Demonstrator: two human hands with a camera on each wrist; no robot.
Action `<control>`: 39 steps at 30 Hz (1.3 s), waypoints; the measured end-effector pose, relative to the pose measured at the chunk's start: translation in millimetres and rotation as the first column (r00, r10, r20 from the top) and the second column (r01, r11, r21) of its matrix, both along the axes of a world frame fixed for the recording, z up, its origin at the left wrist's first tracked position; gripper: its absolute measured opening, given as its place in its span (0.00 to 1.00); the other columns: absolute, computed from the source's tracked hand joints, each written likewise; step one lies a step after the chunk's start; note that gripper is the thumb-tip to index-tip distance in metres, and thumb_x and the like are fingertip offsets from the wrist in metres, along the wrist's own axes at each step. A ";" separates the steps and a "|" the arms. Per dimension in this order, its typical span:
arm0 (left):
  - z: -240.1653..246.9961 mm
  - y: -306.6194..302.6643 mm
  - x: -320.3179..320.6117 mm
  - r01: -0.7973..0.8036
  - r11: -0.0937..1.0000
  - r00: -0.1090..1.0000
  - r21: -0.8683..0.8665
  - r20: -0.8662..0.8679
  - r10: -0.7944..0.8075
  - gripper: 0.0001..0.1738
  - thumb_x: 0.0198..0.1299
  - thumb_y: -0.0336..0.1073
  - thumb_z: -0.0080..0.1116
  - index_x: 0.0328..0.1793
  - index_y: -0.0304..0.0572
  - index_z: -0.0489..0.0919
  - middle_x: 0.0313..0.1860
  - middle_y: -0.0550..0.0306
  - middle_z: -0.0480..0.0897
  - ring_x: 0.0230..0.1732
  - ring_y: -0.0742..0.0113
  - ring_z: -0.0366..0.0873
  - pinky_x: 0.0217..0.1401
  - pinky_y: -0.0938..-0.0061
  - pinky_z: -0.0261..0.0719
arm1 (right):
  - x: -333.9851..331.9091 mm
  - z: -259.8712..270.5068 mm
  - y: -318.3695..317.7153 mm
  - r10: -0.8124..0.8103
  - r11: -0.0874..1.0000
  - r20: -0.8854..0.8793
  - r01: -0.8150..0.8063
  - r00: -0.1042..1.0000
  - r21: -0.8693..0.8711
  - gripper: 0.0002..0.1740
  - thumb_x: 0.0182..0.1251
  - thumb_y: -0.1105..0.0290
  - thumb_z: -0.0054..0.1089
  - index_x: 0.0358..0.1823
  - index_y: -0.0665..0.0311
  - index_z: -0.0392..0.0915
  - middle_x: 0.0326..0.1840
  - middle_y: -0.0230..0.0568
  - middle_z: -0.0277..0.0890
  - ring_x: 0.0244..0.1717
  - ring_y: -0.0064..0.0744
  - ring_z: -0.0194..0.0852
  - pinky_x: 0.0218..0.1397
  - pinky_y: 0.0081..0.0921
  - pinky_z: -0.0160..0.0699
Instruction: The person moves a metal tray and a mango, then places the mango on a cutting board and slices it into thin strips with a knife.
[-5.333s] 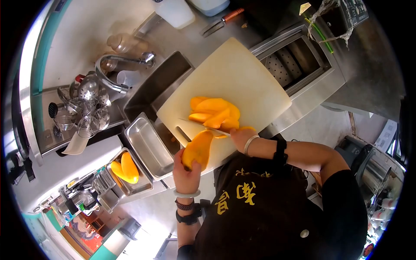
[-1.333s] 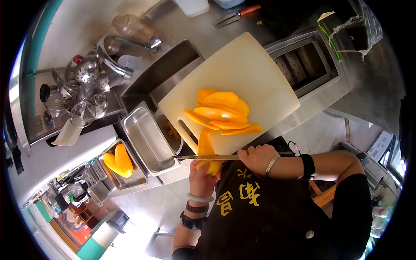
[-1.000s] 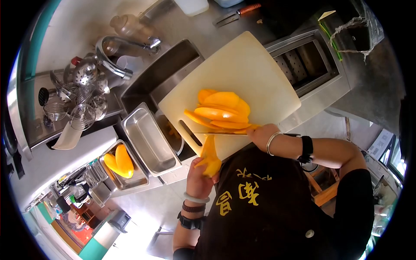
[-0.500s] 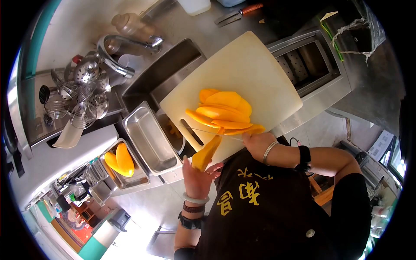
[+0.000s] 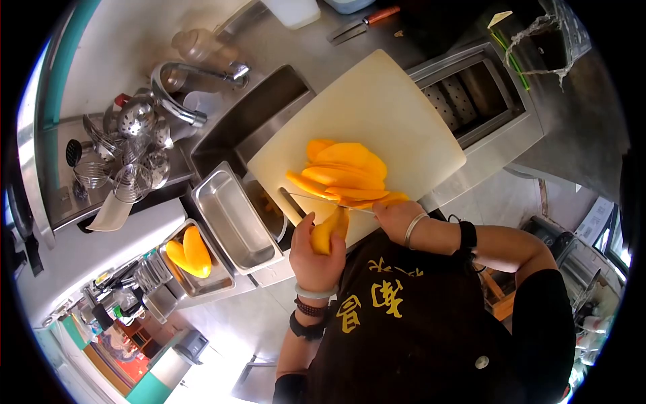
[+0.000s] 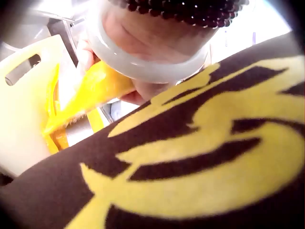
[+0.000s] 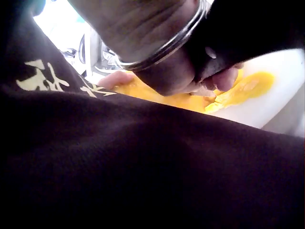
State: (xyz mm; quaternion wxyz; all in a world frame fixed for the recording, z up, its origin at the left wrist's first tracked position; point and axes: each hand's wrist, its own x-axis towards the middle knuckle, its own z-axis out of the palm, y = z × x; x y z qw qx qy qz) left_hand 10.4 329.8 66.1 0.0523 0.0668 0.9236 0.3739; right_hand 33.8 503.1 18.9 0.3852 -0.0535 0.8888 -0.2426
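Note:
In the head view my left hand grips a yellow mango piece at the near edge of the white cutting board. My right hand holds a knife, its thin blade lying across the board's handle slot, between the mango piece and a pile of mango slices. The left wrist view shows the mango piece under the white bangle, partly hidden by the left hand. In the right wrist view the right hand is above orange flesh; the knife is hidden there.
An empty steel tray stands left of the board, beside the sink. Two whole peeled mangoes lie in a smaller tray. Ladles and strainers stand at the far left; a red-handled fork lies beyond the board.
The left hand, spread under the mango piece half a second ago, has closed round it, and the piece has turned more upright. The knife stays near the slices, after being over the left hand earlier.

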 end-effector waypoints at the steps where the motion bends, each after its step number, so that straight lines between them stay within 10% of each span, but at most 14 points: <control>1: 0.4 0.6 -1.5 0.031 0.999 0.999 -0.034 0.008 -0.031 0.21 0.39 0.30 0.57 0.43 0.33 0.70 0.31 0.46 0.74 0.32 0.51 0.73 0.35 0.68 0.72 | 0.1 -0.5 0.3 -0.006 1.000 -0.005 0.006 1.000 -0.007 0.10 0.55 0.72 0.40 0.38 0.66 0.63 0.27 0.50 0.75 0.30 0.46 0.76 0.35 0.36 0.73; 12: 1.9 -16.2 12.2 -0.148 0.988 0.980 -0.036 0.126 0.151 0.18 0.37 0.31 0.55 0.36 0.34 0.65 0.31 0.47 0.69 0.34 0.53 0.68 0.39 0.68 0.68 | 20.3 28.4 -7.9 -0.052 0.989 -0.231 0.018 0.972 -0.146 0.11 0.60 0.63 0.41 0.33 0.65 0.62 0.21 0.46 0.72 0.22 0.47 0.73 0.23 0.39 0.71; 27: -5.3 2.6 8.4 -0.183 0.977 0.981 -0.106 0.041 0.189 0.21 0.40 0.31 0.54 0.39 0.35 0.59 0.33 0.50 0.65 0.34 0.61 0.65 0.39 0.72 0.67 | 14.0 45.7 -16.1 0.033 0.986 0.050 -0.024 0.998 -0.165 0.10 0.53 0.71 0.44 0.36 0.68 0.62 0.28 0.52 0.74 0.31 0.47 0.75 0.30 0.37 0.73; 29: -1.7 7.0 7.6 -0.183 0.979 0.980 -0.087 0.061 0.188 0.19 0.38 0.29 0.53 0.38 0.33 0.60 0.32 0.45 0.64 0.36 0.50 0.64 0.42 0.66 0.64 | 13.5 34.6 -16.2 0.003 0.990 0.072 0.008 0.997 -0.142 0.10 0.54 0.72 0.43 0.36 0.68 0.62 0.28 0.52 0.74 0.31 0.47 0.75 0.30 0.37 0.73; 39: -2.8 -2.1 4.0 -0.204 0.978 0.977 -0.041 0.057 0.207 0.20 0.39 0.31 0.52 0.39 0.33 0.61 0.32 0.47 0.65 0.34 0.55 0.65 0.40 0.68 0.66 | 6.9 -37.3 -18.7 -0.085 0.996 0.061 0.085 0.995 -0.008 0.11 0.58 0.70 0.37 0.38 0.67 0.66 0.31 0.52 0.75 0.34 0.49 0.75 0.34 0.39 0.72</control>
